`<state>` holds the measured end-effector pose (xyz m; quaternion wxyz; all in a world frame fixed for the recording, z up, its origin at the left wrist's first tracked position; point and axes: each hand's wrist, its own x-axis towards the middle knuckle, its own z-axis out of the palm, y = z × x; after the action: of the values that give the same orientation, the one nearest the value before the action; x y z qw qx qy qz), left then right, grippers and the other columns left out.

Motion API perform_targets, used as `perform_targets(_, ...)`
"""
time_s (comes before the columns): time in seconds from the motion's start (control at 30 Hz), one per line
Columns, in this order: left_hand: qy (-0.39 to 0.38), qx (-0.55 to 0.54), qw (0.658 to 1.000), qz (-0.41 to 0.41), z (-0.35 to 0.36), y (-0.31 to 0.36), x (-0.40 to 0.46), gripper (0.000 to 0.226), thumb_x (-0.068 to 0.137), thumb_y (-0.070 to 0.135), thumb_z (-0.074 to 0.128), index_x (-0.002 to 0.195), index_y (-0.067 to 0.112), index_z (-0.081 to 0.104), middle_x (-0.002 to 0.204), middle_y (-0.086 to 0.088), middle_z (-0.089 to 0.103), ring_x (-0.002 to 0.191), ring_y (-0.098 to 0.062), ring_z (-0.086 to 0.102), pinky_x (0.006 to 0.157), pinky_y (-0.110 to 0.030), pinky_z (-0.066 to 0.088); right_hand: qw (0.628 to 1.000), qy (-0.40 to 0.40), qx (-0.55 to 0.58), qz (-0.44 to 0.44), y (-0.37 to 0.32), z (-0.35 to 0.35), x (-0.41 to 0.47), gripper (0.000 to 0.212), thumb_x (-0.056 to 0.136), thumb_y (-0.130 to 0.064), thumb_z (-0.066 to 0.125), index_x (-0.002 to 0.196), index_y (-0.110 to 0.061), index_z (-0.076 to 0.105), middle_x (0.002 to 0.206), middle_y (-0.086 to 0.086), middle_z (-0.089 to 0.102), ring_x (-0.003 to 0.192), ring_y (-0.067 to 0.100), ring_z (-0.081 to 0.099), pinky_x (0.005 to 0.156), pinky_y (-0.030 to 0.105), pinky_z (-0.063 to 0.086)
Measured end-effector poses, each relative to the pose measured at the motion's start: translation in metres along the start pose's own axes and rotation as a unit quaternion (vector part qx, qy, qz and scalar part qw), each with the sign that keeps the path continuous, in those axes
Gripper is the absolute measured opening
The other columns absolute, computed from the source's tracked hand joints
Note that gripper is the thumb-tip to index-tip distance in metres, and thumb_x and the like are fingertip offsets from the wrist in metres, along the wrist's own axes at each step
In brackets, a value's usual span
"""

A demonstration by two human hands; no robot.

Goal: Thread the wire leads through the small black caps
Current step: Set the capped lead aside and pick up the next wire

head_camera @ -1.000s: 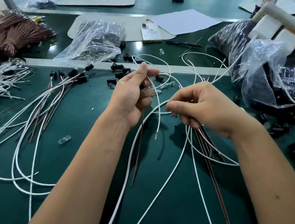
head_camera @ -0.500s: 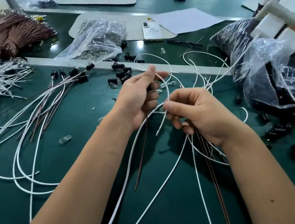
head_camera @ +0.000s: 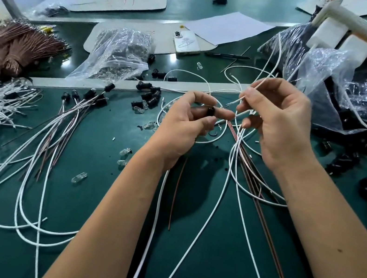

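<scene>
A small black cap (head_camera: pixel 211 111) sits pinched between thumb and forefinger of a worker's left hand (head_camera: pixel 186 124) above the green bench (head_camera: pixel 216 267).

Just to its right, the right hand (head_camera: pixel 278 126) pinches a white wire lead (head_camera: pixel 240 100) near its stripped tip, the tip angled down toward the cap but still short of it, while further white and brown leads (head_camera: pixel 249 172) hang from that hand onto the bench. A white and a brown wire trail down from under the left palm. To the left lie finished leads (head_camera: pixel 56 131) already wearing caps; loose caps (head_camera: pixel 149 98) and clear bulbs (head_camera: pixel 78 178) are scattered behind and beside them, near a plastic bag (head_camera: pixel 119 54) and a phone (head_camera: pixel 185 43).
</scene>
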<state>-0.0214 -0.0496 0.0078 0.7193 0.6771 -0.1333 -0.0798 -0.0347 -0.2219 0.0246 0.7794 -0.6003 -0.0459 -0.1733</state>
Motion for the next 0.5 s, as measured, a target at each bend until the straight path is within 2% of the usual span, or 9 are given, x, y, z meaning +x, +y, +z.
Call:
perform_targets(0.1, -0.006, 0.009, 1.0, 0.009, -0.0001, 0.0008, -0.001, 0.022, 0.095, -0.013, 0.055, 0.108, 0.005, 0.052, 0.112, -0.018, 0.074, 0.07, -0.006, 0.06, 0.069, -0.02, 0.047, 1.0, 0.004, -0.003, -0.03, -0.0022, 0.001, 0.0, 0.011, 0.088, -0.005, 0.074, 0.087, -0.013, 0.067, 0.081, 0.013, 0.07, 0.065, 0.022, 0.065, 0.044, 0.026, 0.046)
perform_targets(0.17, -0.002, 0.02, 1.0, 0.011, 0.0005, 0.0009, -0.0013, 0.021, 0.093, -0.011, 0.061, 0.103, 0.007, 0.058, 0.116, -0.018, 0.071, 0.073, -0.01, 0.061, 0.074, -0.025, 0.053, 0.999, 0.009, -0.002, -0.035, -0.0023, 0.0022, -0.0005, 0.011, 0.087, -0.006, 0.075, 0.086, -0.014, 0.067, 0.081, 0.011, 0.07, 0.065, 0.02, 0.064, 0.044, 0.025, 0.046)
perform_targets(0.27, -0.003, 0.017, 1.0, 0.022, 0.0003, 0.0016, -0.0015, 0.027, 0.088, -0.011, 0.068, 0.094, 0.015, 0.065, 0.103, -0.013, 0.065, 0.077, -0.015, 0.062, 0.084, -0.035, 0.055, 0.998, 0.017, -0.016, -0.052, -0.0024, 0.0025, -0.0013, 0.012, 0.087, -0.005, 0.075, 0.086, -0.013, 0.067, 0.08, 0.012, 0.069, 0.063, 0.019, 0.064, 0.043, 0.025, 0.045)
perform_targets(0.5, -0.005, -0.02, 0.996, 0.083, 0.0008, 0.0026, -0.0012, 0.032, 0.077, -0.006, 0.075, 0.081, 0.025, 0.072, 0.086, 0.003, 0.07, 0.085, -0.019, 0.065, 0.089, -0.035, 0.053, 0.99, 0.014, -0.059, -0.127, -0.0047, 0.0086, -0.0055, 0.014, 0.087, -0.003, 0.074, 0.084, -0.014, 0.065, 0.074, 0.012, 0.067, 0.057, 0.023, 0.062, 0.041, 0.028, 0.045)
